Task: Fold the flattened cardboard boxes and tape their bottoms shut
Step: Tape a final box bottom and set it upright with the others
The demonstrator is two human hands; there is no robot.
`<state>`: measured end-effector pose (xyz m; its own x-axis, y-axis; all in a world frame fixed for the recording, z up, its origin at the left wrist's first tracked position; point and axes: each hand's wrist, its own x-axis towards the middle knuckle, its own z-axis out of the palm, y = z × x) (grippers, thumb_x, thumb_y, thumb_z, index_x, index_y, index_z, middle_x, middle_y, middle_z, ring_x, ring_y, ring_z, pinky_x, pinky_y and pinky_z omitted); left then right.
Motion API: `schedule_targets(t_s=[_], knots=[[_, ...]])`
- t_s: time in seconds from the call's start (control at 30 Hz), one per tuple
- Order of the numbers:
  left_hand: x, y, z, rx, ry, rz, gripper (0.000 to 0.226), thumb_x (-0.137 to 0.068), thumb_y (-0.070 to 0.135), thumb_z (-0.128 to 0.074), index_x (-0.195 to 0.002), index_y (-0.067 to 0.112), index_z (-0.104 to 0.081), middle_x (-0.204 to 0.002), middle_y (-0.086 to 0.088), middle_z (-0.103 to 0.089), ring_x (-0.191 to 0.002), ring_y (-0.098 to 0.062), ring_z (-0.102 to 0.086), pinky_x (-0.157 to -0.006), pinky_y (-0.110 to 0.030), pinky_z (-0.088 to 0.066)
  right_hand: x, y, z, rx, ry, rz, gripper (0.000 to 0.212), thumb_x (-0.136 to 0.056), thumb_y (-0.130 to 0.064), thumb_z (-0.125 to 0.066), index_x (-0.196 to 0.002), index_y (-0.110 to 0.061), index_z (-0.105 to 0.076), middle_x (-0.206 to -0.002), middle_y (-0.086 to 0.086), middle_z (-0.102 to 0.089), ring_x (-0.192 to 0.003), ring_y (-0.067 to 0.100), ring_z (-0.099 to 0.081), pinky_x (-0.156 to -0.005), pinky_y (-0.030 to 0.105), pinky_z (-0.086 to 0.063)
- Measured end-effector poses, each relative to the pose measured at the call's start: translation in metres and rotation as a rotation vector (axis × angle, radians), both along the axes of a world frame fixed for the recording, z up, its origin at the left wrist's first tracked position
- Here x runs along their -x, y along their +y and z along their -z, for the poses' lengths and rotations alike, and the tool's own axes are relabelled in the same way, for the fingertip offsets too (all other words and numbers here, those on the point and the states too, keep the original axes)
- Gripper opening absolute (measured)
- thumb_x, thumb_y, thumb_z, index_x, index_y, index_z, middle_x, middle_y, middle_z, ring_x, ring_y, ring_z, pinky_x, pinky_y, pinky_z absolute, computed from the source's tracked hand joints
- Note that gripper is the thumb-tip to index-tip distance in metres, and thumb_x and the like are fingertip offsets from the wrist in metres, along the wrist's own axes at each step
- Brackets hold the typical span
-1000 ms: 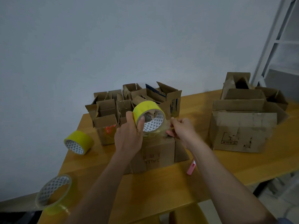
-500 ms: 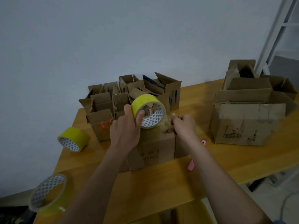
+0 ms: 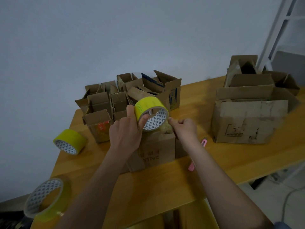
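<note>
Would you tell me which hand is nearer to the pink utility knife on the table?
Right. The right hand is just up-left of the pink utility knife; the left hand grips a tape roll farther left.

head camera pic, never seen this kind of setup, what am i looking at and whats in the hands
There is no machine here: the camera sits on a person's head, looking down at their own two bare hands. The left hand grips a yellow tape roll. The right hand pinches the crumpled loose tape end above a small cardboard box on the wooden table. Two more spare tape rolls lie to the left, a pink cutter lies beside the right forearm, folded boxes stand behind, and a bigger box stands to the right.
</note>
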<state>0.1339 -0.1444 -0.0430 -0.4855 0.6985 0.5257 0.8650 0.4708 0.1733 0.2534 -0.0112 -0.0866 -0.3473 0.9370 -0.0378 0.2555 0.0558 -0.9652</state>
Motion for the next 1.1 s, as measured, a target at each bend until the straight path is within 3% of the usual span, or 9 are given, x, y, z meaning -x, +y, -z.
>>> schedule_targets(t_s=[0.1,0.17,0.3,0.4,0.5,0.63,0.77,0.9,1.1], knots=[[0.003,-0.002,0.002,-0.051,-0.017,0.039,0.088,-0.081,0.079,0.007,-0.108,0.012,-0.043,-0.055,0.008,-0.037,-0.043,-0.011,-0.038,-0.046,-0.024,-0.026,-0.003,-0.004,0.008,0.229,0.018,0.051,0.051,-0.082,-0.041,-0.075,-0.112,-0.010,-0.049,-0.103,0.003,-0.055,-0.094,0.021,-0.057,-0.073,0.036,-0.048],[0.008,-0.003,0.005,-0.070,-0.022,0.044,0.089,-0.079,0.082,0.008,-0.101,0.013,-0.043,-0.055,0.007,-0.038,-0.043,-0.012,-0.040,-0.046,-0.024,-0.026,-0.003,-0.007,0.016,0.265,0.028,0.033,0.041,-0.083,-0.041,-0.073,-0.105,-0.016,-0.049,-0.106,0.005,-0.059,-0.093,0.022,-0.059,-0.072,0.033,-0.050],[0.012,-0.007,0.005,-0.064,-0.031,0.024,0.085,-0.075,0.087,-0.001,-0.095,0.016,-0.044,-0.060,0.005,-0.048,-0.048,-0.010,-0.043,-0.048,-0.020,-0.024,-0.005,-0.016,0.008,-0.178,0.135,0.076,0.012,-0.090,-0.011,-0.066,-0.098,-0.019,-0.060,-0.088,-0.010,-0.058,-0.085,0.006,-0.057,-0.070,0.015,-0.049],[0.011,-0.010,0.001,-0.003,-0.085,0.012,0.070,-0.078,0.079,-0.026,-0.100,0.015,-0.045,-0.074,0.002,-0.058,-0.062,-0.016,-0.052,-0.058,-0.027,-0.028,-0.010,-0.031,-0.001,-0.389,0.233,-0.005,0.017,-0.098,-0.016,-0.055,-0.106,-0.021,-0.069,-0.091,-0.020,-0.063,-0.088,-0.009,-0.059,-0.073,0.007,-0.048],[0.014,-0.012,0.004,0.039,-0.171,0.027,0.057,-0.079,0.070,-0.054,-0.103,0.019,-0.046,-0.085,0.009,-0.055,-0.071,-0.011,-0.051,-0.068,-0.027,-0.030,-0.012,-0.045,0.009,-0.450,0.218,-0.127,0.027,-0.100,-0.019,-0.050,-0.122,-0.019,-0.066,-0.109,-0.016,-0.064,-0.102,-0.006,-0.058,-0.085,0.015,-0.050],[0.023,-0.013,0.011,-0.066,-0.482,0.178,0.055,-0.075,0.054,-0.074,-0.115,0.022,-0.053,-0.105,0.010,-0.059,-0.093,-0.009,-0.055,-0.070,-0.019,-0.039,-0.014,-0.042,0.022,-0.517,0.203,-0.180,0.032,-0.100,-0.007,-0.045,-0.126,-0.008,-0.063,-0.129,-0.010,-0.053,-0.119,-0.011,-0.043,-0.100,0.003,-0.033],[0.015,-0.011,0.016,-0.185,-0.632,0.310,0.045,-0.083,0.034,-0.073,-0.119,0.021,-0.050,-0.118,0.004,-0.064,-0.108,-0.010,-0.059,-0.083,-0.023,-0.050,-0.014,-0.035,0.020,-0.607,0.147,-0.199,0.038,-0.092,-0.015,-0.043,-0.118,-0.004,-0.068,-0.123,-0.009,-0.056,-0.116,-0.008,-0.046,-0.097,0.002,-0.035],[0.019,-0.027,0.006,-0.403,-0.751,0.396,0.018,-0.095,0.012,-0.059,-0.111,0.015,-0.051,-0.102,-0.005,-0.063,-0.086,0.002,-0.063,-0.066,-0.013,-0.050,-0.016,-0.027,0.020,-0.638,0.145,-0.178,0.036,-0.090,-0.011,-0.045,-0.114,-0.006,-0.071,-0.121,-0.005,-0.063,-0.114,-0.005,-0.052,-0.098,0.009,-0.041],[0.033,-0.052,0.021,-0.539,-0.870,0.428,0.029,-0.088,0.027,-0.061,-0.114,0.016,-0.059,-0.102,-0.005,-0.065,-0.093,-0.006,-0.065,-0.077,-0.021,-0.053,-0.014,-0.017,0.017,-0.685,0.052,-0.200,0.036,-0.093,0.003,-0.043,-0.113,-0.009,-0.071,-0.122,0.001,-0.067,-0.116,0.006,-0.056,-0.101,0.016,-0.042]])
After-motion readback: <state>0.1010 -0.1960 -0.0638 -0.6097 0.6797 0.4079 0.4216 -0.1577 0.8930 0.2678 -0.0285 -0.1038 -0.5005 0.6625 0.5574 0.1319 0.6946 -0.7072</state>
